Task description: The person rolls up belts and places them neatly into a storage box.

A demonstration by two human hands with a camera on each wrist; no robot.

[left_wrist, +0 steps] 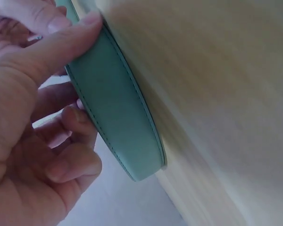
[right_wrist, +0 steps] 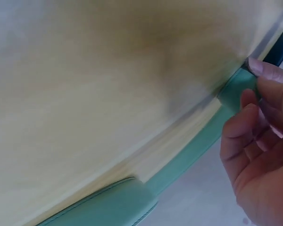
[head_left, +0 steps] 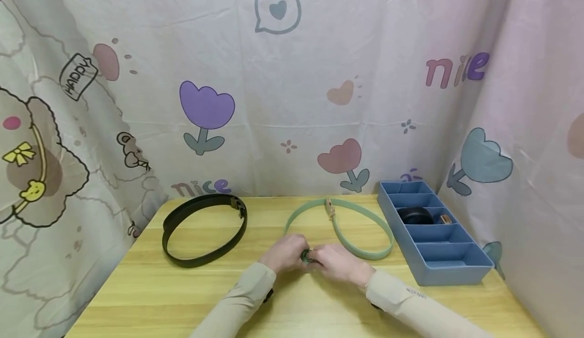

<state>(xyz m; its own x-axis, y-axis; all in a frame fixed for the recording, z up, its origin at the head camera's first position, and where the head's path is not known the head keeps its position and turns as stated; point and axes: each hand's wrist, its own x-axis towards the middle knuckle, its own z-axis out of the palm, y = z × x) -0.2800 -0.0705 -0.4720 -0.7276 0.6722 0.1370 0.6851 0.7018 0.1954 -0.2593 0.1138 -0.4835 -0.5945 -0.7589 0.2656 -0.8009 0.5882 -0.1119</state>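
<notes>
A light green belt point(head_left: 367, 253) with darker edge stitching lies looped on the table, its gold-toned buckle point(head_left: 329, 208) at the far side. My left hand point(head_left: 286, 253) and right hand point(head_left: 339, 263) meet at its near side, over a small curled green part of the strap point(head_left: 307, 257). In the left wrist view, my left thumb lies along the strap point(left_wrist: 115, 106) with fingers behind it. My right thumb and fingers pinch the strap point(right_wrist: 236, 89) in the right wrist view. The hands partly hide the curled part.
A black belt point(head_left: 196, 263) lies in an open loop on the left of the wooden table point(head_left: 137, 287). On the right stands a blue divided box point(head_left: 449, 275); one compartment holds a coiled black strap point(head_left: 415, 215) with a gold-toned piece point(head_left: 445, 219) beside it. Patterned curtains hang behind.
</notes>
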